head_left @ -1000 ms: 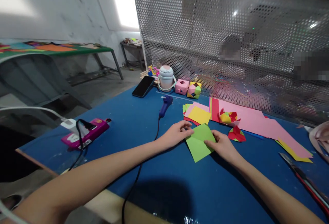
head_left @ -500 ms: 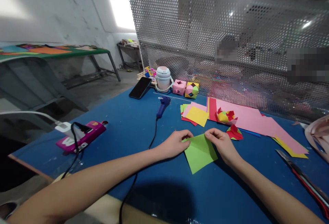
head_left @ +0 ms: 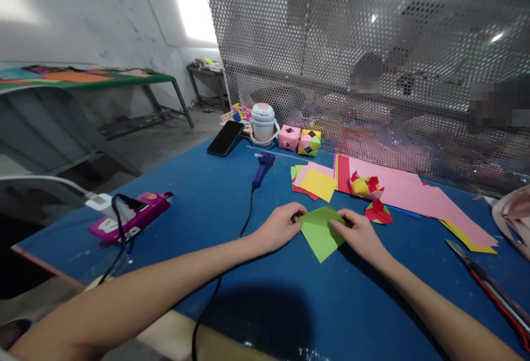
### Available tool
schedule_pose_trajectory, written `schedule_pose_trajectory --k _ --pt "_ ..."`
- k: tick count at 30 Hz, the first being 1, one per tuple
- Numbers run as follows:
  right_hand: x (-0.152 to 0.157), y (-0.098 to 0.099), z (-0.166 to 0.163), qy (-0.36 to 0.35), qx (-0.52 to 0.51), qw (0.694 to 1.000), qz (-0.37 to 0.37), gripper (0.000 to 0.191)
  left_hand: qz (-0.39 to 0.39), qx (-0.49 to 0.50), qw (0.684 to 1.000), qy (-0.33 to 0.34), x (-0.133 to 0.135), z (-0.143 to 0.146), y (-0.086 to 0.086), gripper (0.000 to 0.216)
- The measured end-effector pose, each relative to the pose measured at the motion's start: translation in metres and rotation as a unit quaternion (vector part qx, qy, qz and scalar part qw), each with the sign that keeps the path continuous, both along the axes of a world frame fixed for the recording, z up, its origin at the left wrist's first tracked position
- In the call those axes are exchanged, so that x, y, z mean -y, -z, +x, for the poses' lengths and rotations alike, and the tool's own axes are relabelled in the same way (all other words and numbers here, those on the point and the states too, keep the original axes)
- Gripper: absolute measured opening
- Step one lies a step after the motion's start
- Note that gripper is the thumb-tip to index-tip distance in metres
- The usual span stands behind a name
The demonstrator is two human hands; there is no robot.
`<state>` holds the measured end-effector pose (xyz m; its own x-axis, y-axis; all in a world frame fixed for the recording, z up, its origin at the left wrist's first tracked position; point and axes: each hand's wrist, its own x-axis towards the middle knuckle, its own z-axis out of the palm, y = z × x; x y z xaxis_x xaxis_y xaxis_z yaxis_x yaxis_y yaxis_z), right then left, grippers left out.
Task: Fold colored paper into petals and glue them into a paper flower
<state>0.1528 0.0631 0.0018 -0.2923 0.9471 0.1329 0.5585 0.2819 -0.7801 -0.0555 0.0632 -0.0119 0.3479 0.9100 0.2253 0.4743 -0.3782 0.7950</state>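
Note:
A green square of paper (head_left: pixel 319 231) lies on the blue table (head_left: pixel 232 195), partly folded, its far edge turned over. My left hand (head_left: pixel 282 225) pinches its left corner. My right hand (head_left: pixel 359 233) presses with closed fingers on its right side. Both hands rest on the tabletop, fingers curled onto the sheet.
Behind the hands lie small coloured sheets (head_left: pixel 317 182), large pink sheets (head_left: pixel 397 187) and folded paper pieces (head_left: pixel 366 185). A blue glue gun (head_left: pixel 262 165), phone (head_left: pixel 226 138), white pot (head_left: pixel 262 123), two paper cubes (head_left: pixel 300 140) stand further back. A magenta box (head_left: pixel 132 216) sits left, a cutter (head_left: pixel 492 289) right.
The green sheet was lifted at its far edge and folded over toward me; both hands came closer together and now press it flat.

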Motion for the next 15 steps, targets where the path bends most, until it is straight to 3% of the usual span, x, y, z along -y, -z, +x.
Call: schedule_pose_trajectory --k 4,9,15 --pt "-0.003 0.013 0.004 -0.037 0.055 0.993 0.103 0.009 0.104 -0.107 0.989 0.018 -0.004 -0.005 0.005 0.015" --pt "0.000 0.020 0.006 -0.120 0.178 0.955 0.204 0.012 0.132 -0.152 0.978 0.045 -0.007 -0.008 0.011 0.017" --pt "0.002 0.014 0.008 -0.165 0.240 0.924 0.250 0.018 0.163 -0.192 0.963 0.091 -0.009 -0.011 0.009 0.017"
